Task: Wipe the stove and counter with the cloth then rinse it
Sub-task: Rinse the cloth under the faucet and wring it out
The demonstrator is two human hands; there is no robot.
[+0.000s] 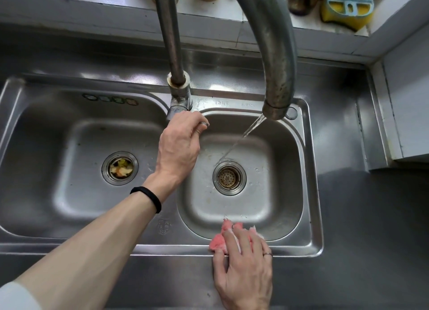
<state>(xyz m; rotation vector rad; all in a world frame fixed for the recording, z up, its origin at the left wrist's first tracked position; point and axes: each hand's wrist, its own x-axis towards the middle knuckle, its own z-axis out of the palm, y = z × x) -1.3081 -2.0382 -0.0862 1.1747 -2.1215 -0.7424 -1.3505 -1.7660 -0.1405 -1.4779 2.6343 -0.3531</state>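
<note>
Water's on, a thin stream (pixel 249 129) slanting from the spout (pixel 276 77) down beside the drain (pixel 229 178) of the right basin (pixel 285 170). My worry is that the pink cloth (pixel 217 243) sits well short of it, on the sink's front rim (pixel 290 247). If I open the tap further, spray could bounce onto the table (pixel 371 216). If I drag the cloth carelessly, it could slip into the basin and cover the drain. My left hand (pixel 178 144) reaches long across the divider, grip curled over the tap handle (pixel 180 105). My right hand (pixel 243 268) lies low, fingers spread flat and pressing the cloth down rather than pinching it.
</note>
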